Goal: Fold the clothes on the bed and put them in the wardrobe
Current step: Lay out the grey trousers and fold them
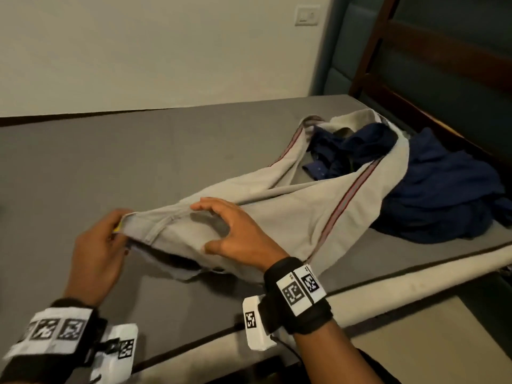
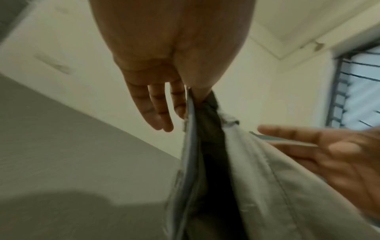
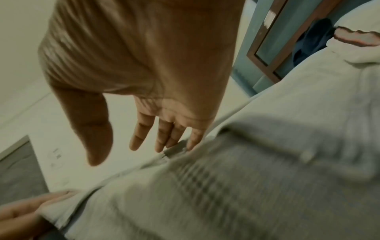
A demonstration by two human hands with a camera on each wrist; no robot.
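Now the left hand [image 1: 95,253] pinches the waistband of the grey trousers [image 1: 279,214] near the bed's [image 1: 83,167] front edge — the right hand [image 1: 235,231] hovers released, fingers spread, over them.

The trousers [image 1: 277,217] lie across the bed [image 1: 110,162], legs reaching back right over a heap of clothes [image 1: 443,195]. Left hand [image 1: 97,253] is at their left end, right hand [image 1: 235,231] above their middle.
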